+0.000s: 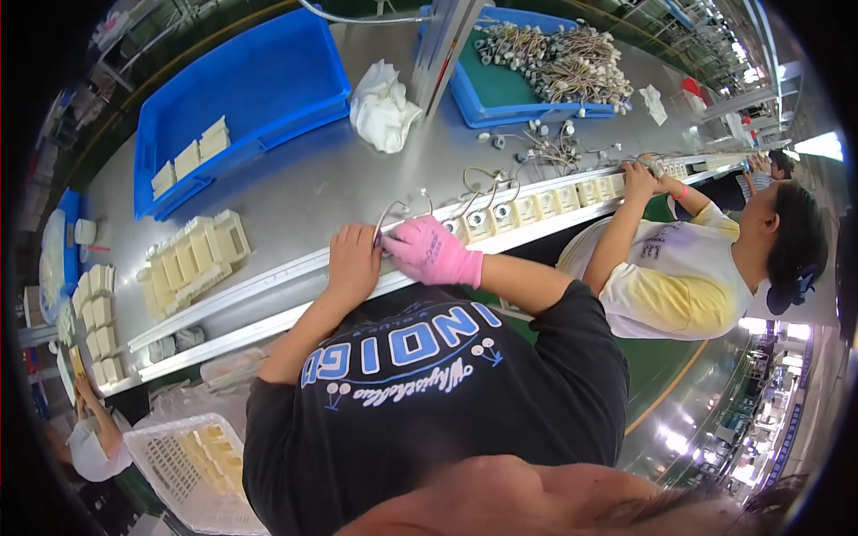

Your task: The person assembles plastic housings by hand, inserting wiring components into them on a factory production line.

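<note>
Over the metal rail [295,272] at the bench's front edge, my two hands meet at the fingertips. My bare left hand [355,259] is closed, its fingers bent down over the rail. Beside it, my right hand [434,251] wears a pink glove and is closed too. A thin wire [390,211] curves up from where the fingers meet; what they grip there is hidden. Just right of the glove, a row of cream plastic housings [527,211] sits in the rail. Some carry round grey-and-white sockets with looped wires [483,183].
Behind stand a blue tray [259,134] with a few cream parts and another blue tray [527,114] heaped with wired sockets. A white cloth [382,107] lies beside a metal post [444,58]. Cream housings [198,259] stand left. A co-worker [688,259] works at right; a white basket [183,473] is lower left.
</note>
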Motion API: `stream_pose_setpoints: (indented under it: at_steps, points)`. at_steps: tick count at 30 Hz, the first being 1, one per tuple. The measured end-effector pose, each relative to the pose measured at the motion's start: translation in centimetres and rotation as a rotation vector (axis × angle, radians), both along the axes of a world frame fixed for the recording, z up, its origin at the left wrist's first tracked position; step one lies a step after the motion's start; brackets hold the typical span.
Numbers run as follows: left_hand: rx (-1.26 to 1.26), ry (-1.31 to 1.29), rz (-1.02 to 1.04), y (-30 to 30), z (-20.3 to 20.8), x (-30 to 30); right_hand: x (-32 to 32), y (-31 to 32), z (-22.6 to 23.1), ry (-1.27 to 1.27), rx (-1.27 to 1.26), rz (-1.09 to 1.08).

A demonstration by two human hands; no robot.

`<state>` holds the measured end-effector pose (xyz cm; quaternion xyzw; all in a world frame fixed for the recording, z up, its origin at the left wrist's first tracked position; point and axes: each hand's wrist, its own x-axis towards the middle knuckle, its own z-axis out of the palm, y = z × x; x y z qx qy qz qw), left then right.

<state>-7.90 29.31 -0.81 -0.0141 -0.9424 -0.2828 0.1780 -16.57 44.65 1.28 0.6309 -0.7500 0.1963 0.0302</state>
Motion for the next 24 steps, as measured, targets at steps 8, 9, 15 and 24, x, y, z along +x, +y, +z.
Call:
stream_pose_setpoints:
  at_steps: [8,9,15,24]
  points:
    - [0.080,-0.028,0.009,0.1,-0.1,0.3,1.0,-1.0,0.8,-0.116,0.120,-0.165]
    - [0.090,-0.023,0.004,0.0,-0.1,0.3,0.9,-0.9,0.9,-0.136,0.005,-0.143]
    - [-0.004,-0.034,-0.021,0.0,0.5,0.0,-2.2,-2.4,3.0,0.111,-0.242,0.034]
    - [0.050,0.023,-0.044,-0.4,-0.4,-0.1,-2.8,-2.7,3.8,-0.143,0.525,0.082]
